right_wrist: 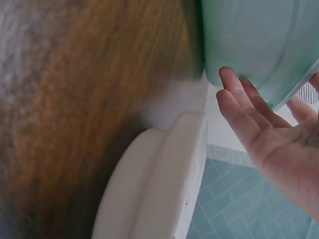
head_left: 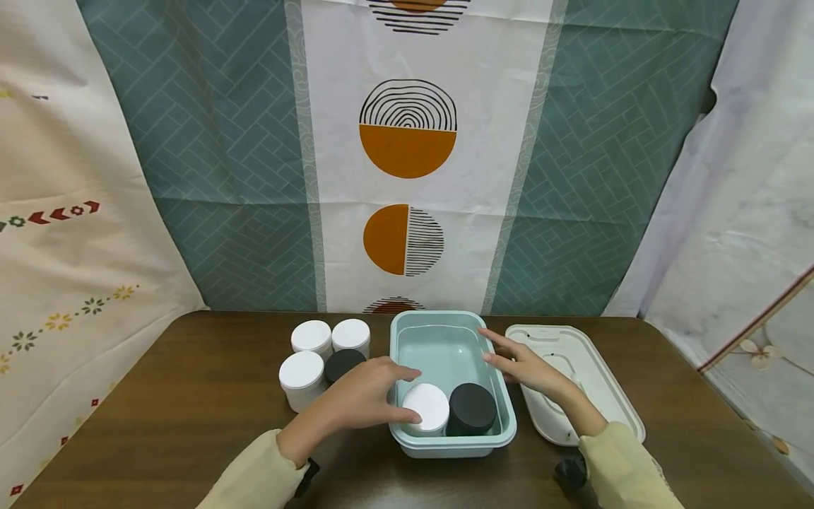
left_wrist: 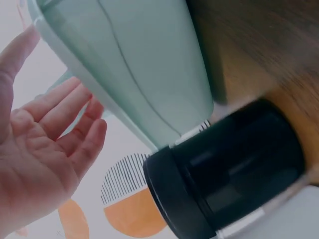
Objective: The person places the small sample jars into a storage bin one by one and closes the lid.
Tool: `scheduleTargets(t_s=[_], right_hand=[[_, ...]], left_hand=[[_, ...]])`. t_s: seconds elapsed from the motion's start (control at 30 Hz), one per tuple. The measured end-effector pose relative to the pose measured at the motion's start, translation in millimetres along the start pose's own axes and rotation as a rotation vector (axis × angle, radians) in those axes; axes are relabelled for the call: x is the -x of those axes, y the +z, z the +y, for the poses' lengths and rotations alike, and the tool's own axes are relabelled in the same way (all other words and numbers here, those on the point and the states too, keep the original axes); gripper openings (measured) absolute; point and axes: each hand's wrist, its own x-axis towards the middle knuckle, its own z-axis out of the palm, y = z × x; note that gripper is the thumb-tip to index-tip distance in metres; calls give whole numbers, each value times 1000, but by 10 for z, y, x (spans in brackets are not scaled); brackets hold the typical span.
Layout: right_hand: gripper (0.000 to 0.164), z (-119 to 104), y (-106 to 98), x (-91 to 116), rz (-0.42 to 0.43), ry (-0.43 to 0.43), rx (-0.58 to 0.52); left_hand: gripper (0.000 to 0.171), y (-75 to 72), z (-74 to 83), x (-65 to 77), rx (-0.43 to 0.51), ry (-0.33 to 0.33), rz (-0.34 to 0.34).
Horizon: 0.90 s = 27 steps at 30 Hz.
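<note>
Brown table (head_left: 191, 424) | jars (head_left: 302, 382) left of tub (head_left: 445, 353), black one (head_left: 343, 362) part-hidden | white tray (head_left: 600, 375) right | hands (head_left: 369, 397) (head_left: 531, 367) spread, tub contact unclear

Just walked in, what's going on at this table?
A person is working at a light blue bin with both hands. The left hand spans a white jar inside it; firm grip unclear. The right hand is at the bin's right rim, fingers extended. A black jar sits beside the white one. Left of the bin stand three more white jars and another black one.
</note>
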Motion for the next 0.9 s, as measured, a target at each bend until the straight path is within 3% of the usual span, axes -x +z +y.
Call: scheduleTargets(t_s=[0.3, 0.6, 0.9], right_hand=[[61, 15, -4, -4, 2, -3, -2], [62, 15, 6, -12, 0, -1, -12], [62, 3, -10, 2, -12, -15, -13]], left_hand=[[57, -138, -194, 230, 111, -7, 153], [50, -234, -452, 535, 132, -130, 348], [54, -322, -638, 807, 119, -254, 470]])
